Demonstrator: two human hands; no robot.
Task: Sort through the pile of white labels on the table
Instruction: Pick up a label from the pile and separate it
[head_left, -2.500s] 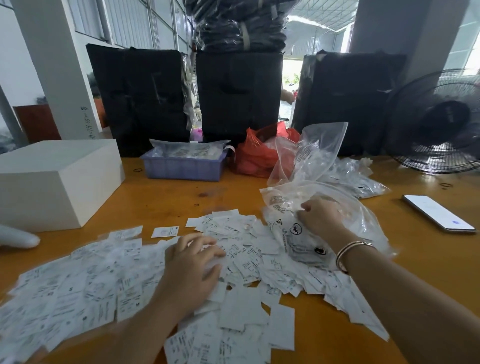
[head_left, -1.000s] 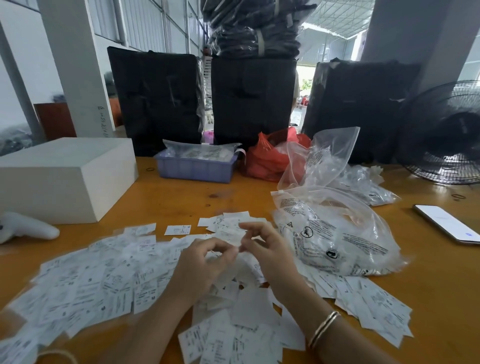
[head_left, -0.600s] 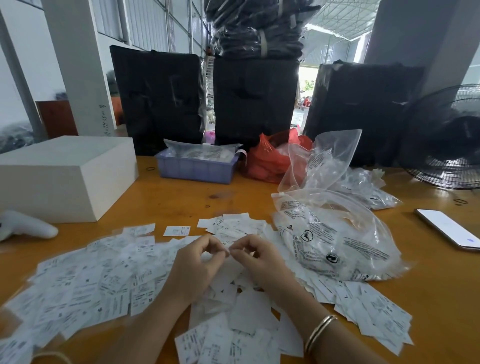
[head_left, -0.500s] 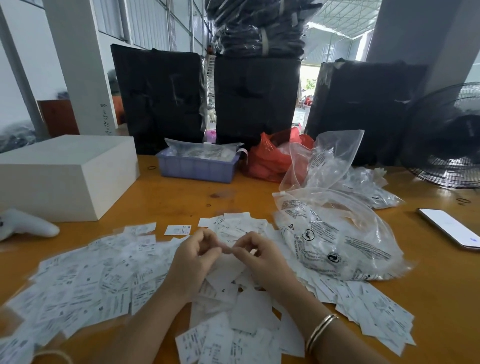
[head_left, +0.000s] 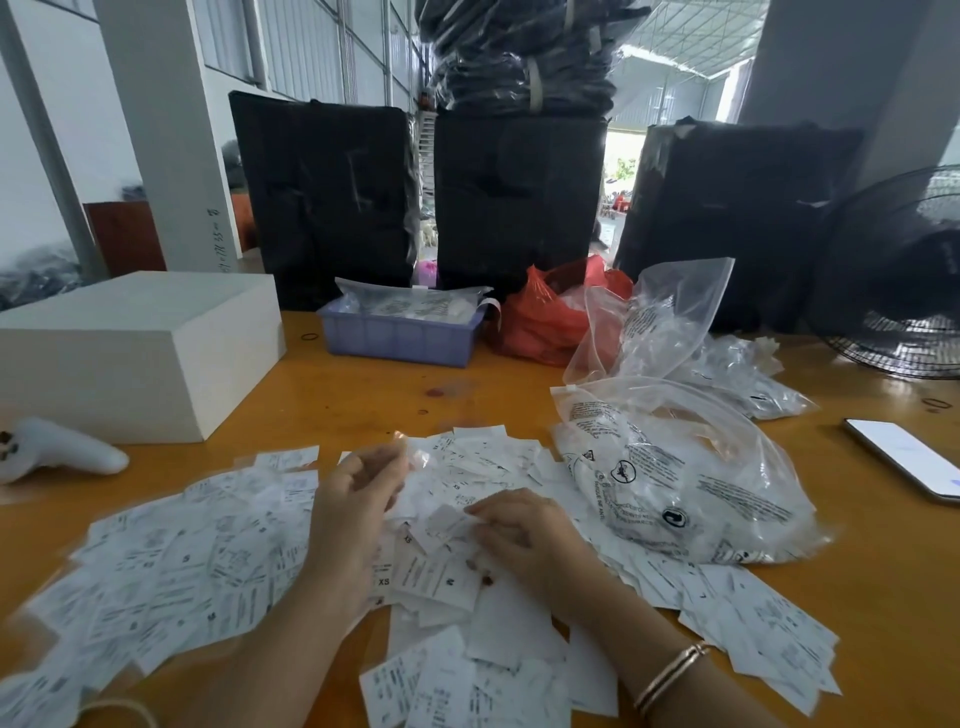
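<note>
White printed labels lie in a wide heap across the orange table, thickest near its front edge. My left hand is lifted a little above the heap's middle, fingers curled, and pinches a small pale slip that is blurred by motion. My right hand rests low on the heap just to the right, its fingertips pinching a label. A gold bangle circles the right wrist.
A clear printed plastic bag lies right of the heap, with more bags behind it. A white box and white controller sit left. A blue tray, red bag, phone and fan stand farther off.
My hands, which met over one label, have parted: the left rose up and left with a slip, the right dropped onto the heap. Earlier the right hand left the plastic bag.
</note>
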